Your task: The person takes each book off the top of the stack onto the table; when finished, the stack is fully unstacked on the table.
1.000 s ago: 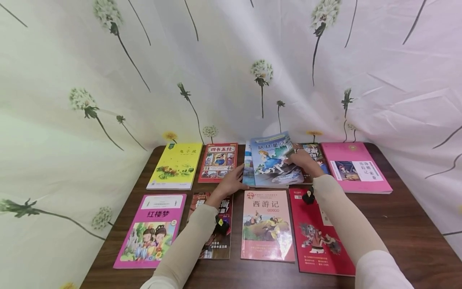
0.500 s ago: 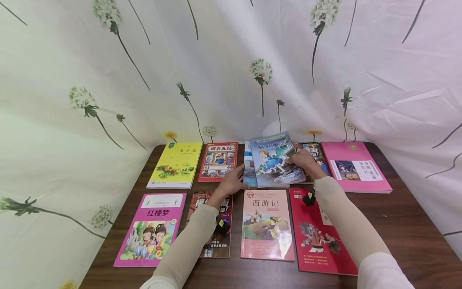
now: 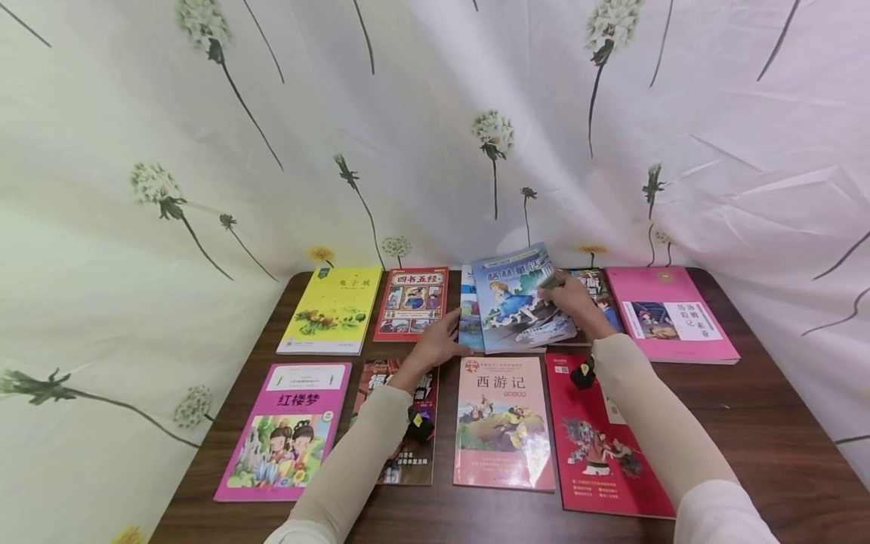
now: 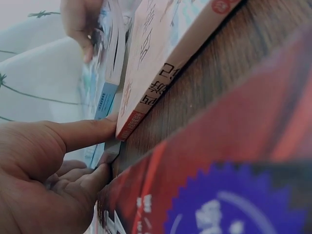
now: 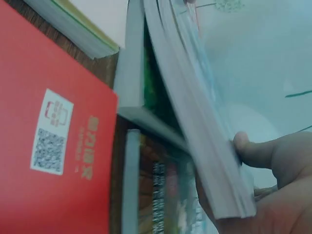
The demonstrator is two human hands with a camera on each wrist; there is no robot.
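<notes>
My right hand [image 3: 574, 296] pinches the right edge of a blue picture-cover book [image 3: 513, 298], thumb on the cover and fingers beneath. In the right wrist view this book [image 5: 195, 107] tilts up off the thick book [image 5: 130, 83] below. That lower light-blue book [image 3: 469, 325] shows only along its left side in the head view. My left hand [image 3: 438, 341] rests at its near left corner, fingers along the left edge and thumb along the near edge. In the left wrist view, the left thumb lies right by the corner of a pale pink book [image 4: 161, 53].
In the back row lie a yellow book [image 3: 333, 310], a red book [image 3: 411, 302], a dark book [image 3: 593, 291] and a pink book [image 3: 669, 313]. Nearer are a magenta book [image 3: 288, 431], another dark book [image 3: 414, 468] and a larger red book [image 3: 605, 453]. A dandelion-print cloth [image 3: 421, 136] hangs behind.
The right edge of the upper blue book has risen slightly with my right hand, and the book has shifted a little. My left hand has stayed in place.
</notes>
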